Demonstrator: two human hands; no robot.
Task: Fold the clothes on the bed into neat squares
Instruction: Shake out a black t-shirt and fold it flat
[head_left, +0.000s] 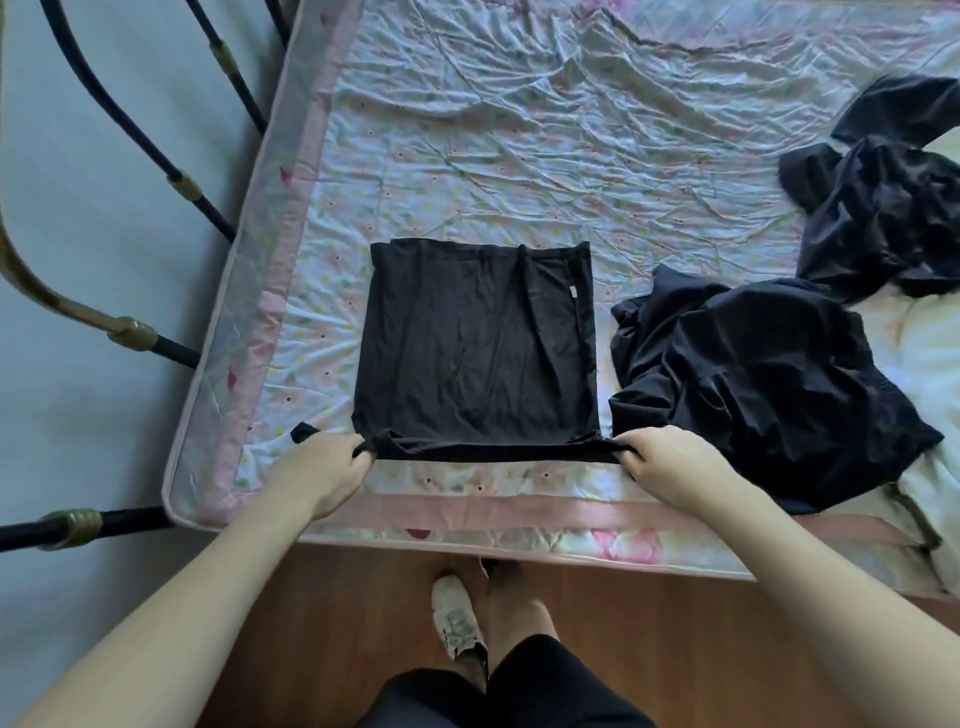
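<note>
A black garment (467, 343) lies flat as a rough rectangle on the bed (467, 156), close to its near edge. My left hand (327, 467) pinches its near left corner. My right hand (660, 462) pinches the near right corner, so the near hem is stretched taut between both hands. A small scrap of black cloth sticks out left of my left hand. To the right, a crumpled black garment (753, 374) lies in a heap. Further right, another dark crumpled garment (883, 208) rests near the bed's right side.
The bed carries a wrinkled floral sheet with a pink border (493, 509). A black and brass metal bed frame (124, 332) runs along the left. Below the bed edge is wooden floor (311, 623), with my legs and a white shoe (457, 618).
</note>
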